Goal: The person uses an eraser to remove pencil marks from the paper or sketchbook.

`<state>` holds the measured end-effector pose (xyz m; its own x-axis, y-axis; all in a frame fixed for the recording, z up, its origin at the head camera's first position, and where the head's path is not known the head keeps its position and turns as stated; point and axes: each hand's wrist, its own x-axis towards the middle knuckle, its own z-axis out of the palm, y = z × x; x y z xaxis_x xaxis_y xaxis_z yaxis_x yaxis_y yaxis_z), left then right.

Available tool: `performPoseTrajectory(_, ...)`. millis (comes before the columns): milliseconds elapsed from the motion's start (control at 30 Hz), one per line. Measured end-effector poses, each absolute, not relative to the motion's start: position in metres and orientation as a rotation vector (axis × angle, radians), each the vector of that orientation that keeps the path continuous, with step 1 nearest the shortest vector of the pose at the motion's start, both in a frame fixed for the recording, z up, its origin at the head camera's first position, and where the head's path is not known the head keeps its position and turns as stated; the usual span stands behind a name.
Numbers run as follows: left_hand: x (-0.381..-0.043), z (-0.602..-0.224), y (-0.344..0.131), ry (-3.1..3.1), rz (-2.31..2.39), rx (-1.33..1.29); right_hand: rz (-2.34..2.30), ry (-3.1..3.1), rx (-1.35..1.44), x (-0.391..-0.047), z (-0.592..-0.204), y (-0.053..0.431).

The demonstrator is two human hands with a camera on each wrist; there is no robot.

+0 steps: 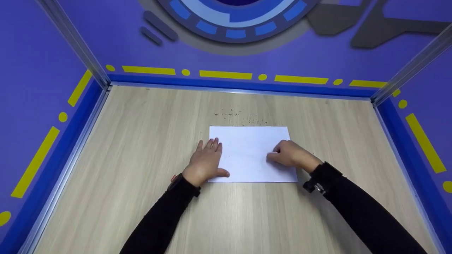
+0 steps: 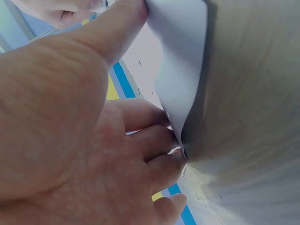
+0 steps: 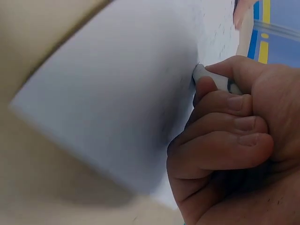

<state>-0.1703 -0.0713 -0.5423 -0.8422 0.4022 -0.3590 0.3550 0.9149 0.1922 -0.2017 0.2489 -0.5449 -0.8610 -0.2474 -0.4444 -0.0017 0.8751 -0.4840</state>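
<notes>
A white sheet of paper (image 1: 245, 155) lies on the wooden table, its left edge lifting slightly in the left wrist view. My left hand (image 1: 204, 163) rests on that edge with fingers stretched out and the thumb over the lower left corner. Over the right part of the sheet, my right hand (image 1: 290, 154) pinches a small white eraser (image 3: 215, 78) between thumb and index finger. The eraser's tip is right at the paper, while the other fingers curl into the palm. In the head view the eraser is hidden by the hand.
Dark eraser crumbs (image 1: 231, 114) are scattered on the table (image 1: 148, 148) just beyond the sheet. Blue panels with yellow marks (image 1: 226, 74) enclose the table at the back and both sides, with metal rails (image 1: 243, 92) along their foot.
</notes>
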Motion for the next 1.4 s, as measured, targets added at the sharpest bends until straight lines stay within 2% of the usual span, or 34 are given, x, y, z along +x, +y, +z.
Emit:
performPoseTrajectory(300,-0.168,-0.542,-0.071,2.686,0.191,0.558,-0.669,2.546,-0.126,-0.196,-0.547,0.287)
performPoseTrajectory(600,-0.169,-0.544,-0.072,2.691,0.193,0.549,-0.733,2.486,-0.098,-0.198,-0.542,0.283)
performPoseTrajectory(767,-0.17,-0.544,-0.072,2.681,0.169,0.552,-0.784,2.493,-0.145,-0.203,-0.539,0.258)
performPoseTrajectory(1133,-0.17,-0.542,-0.071,2.696,0.17,0.558,-0.721,2.479,-0.383,-0.216,-0.538,0.169)
performPoseTrajectory(1400,-0.17,-0.541,-0.072,2.699,0.147,0.577,-0.644,2.411,-0.444,-0.223,-0.545,0.142)
